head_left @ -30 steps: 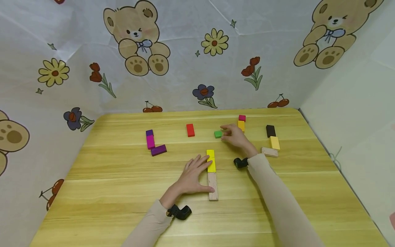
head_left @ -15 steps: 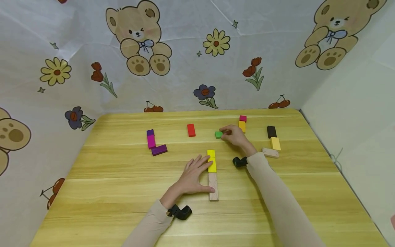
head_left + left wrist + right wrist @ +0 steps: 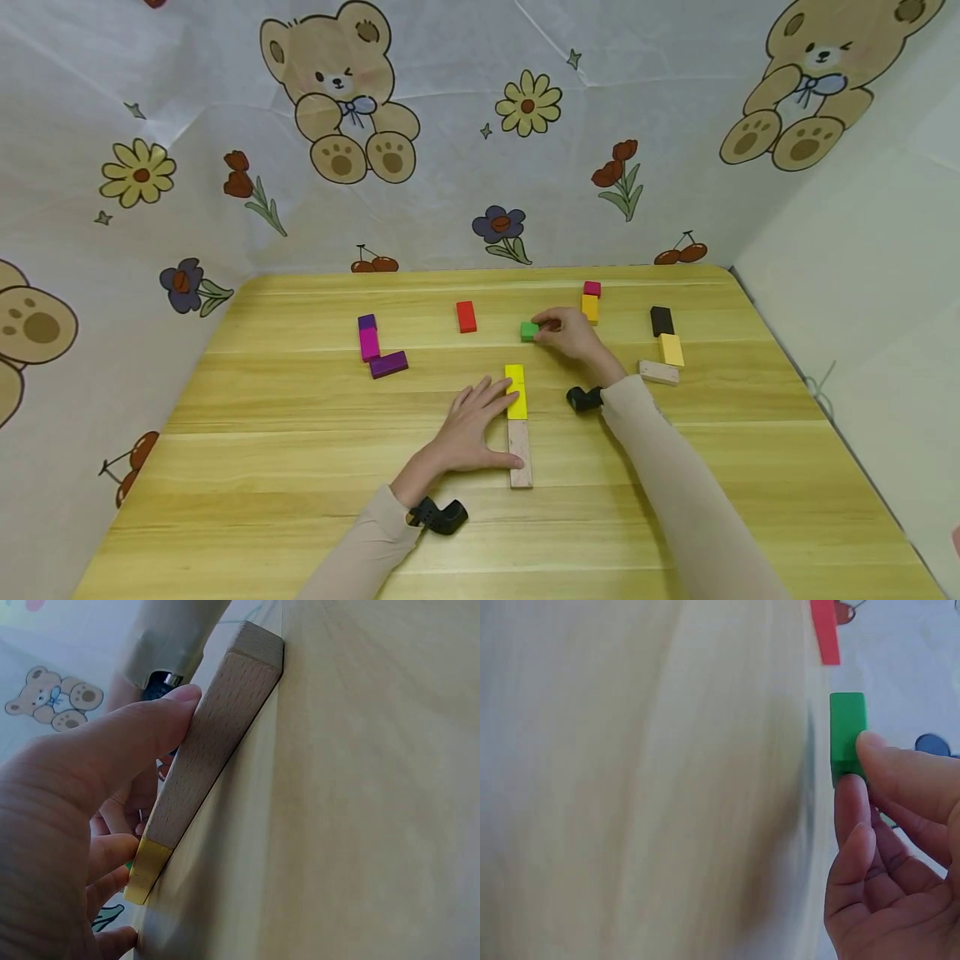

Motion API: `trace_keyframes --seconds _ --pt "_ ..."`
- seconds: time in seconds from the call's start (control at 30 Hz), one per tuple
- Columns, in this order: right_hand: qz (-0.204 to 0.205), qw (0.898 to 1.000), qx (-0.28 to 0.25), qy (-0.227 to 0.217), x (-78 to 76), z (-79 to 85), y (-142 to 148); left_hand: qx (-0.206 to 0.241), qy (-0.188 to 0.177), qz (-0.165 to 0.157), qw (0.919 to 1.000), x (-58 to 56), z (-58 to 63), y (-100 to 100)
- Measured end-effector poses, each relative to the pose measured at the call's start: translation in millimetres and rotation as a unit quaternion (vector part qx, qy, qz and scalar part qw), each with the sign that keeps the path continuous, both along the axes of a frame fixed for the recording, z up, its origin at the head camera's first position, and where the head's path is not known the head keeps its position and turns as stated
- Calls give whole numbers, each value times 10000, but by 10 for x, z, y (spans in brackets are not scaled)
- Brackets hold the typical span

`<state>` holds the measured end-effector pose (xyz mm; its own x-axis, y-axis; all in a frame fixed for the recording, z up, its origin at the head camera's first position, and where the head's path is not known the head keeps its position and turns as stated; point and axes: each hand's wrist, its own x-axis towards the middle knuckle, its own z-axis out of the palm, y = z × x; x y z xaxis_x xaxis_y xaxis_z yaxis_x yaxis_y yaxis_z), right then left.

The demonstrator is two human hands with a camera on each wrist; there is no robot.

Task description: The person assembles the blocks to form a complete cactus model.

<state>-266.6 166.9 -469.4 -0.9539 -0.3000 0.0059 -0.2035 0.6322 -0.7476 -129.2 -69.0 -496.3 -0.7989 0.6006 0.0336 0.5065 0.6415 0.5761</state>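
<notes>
Pinching the green block [image 3: 529, 331] between thumb and fingers [image 3: 853, 806], the right hand [image 3: 570, 333] grips its short sides; it looks light, rigid, smooth-painted. Left hand [image 3: 472, 425] rests flat against the plain wooden block [image 3: 519, 452] on the desk [image 3: 262, 467].

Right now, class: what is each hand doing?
Left hand: open, fingers resting against the plain wooden block and yellow block.
Right hand: pinching the green block.

1. The head view looks forward and down from the near edge across the whole wooden table [image 3: 300, 467] to the far printed backdrop.
2. The left wrist view sits very close beside the plain wooden block [image 3: 214, 742], also visible mid-table [image 3: 519, 452].
3. The right wrist view sits very close to the green block [image 3: 847, 735], shared with the head view [image 3: 528, 331].
</notes>
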Motion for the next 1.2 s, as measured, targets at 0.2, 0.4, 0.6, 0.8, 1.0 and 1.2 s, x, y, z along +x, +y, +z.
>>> trace_keyframes --seconds 0.2,0.4,0.6,0.8,1.0,1.2 --pt "161 9998 -56 88 95 5 -66 14 -50 -4 10000 -5 -7 6" --pt "327 9995 7 9 194 2 -125 26 -17 -3 10000 1 4 4" --pt "438 9990 24 -98 271 12 -171 40 -35 -5 10000 9 13 -3" --pt "519 9985 75 -155 318 23 -201 75 34 -24 10000 12 10 -9" --pt "610 9979 62 -219 342 40 -211 30 -5 -30 10000 2 -7 -4" --pt "684 9973 39 -260 343 41 -206 -2 -4 -31 10000 -1 -11 -4"
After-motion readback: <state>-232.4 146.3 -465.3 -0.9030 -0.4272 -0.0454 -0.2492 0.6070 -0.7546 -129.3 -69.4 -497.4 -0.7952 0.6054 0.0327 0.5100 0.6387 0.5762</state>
